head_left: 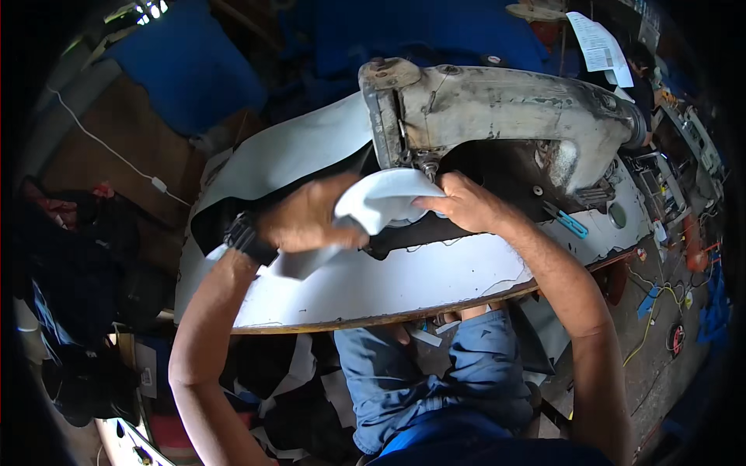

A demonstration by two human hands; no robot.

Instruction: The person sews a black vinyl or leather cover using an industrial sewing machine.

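Note:
A worn grey sewing machine (505, 109) stands on the table, its needle end toward the left. Under that end a white piece of sheet material (388, 194) curls upward; whether it is fabric or leather I cannot tell. My right hand (466, 203) pinches the piece's right edge, close beside the needle. On the other side, my left hand (311, 217) is smeared by motion at the piece's left edge. It wears a dark wristwatch (250, 239), and its grip does not show clearly.
A long pale sheet (287, 151) curves behind the machine. Blue-handled thread snips (571, 223), a small bobbin (538, 191) and a round tin (617, 215) lie right on the white tabletop (388, 283). At the far right edge, another person (641, 85) is partly visible.

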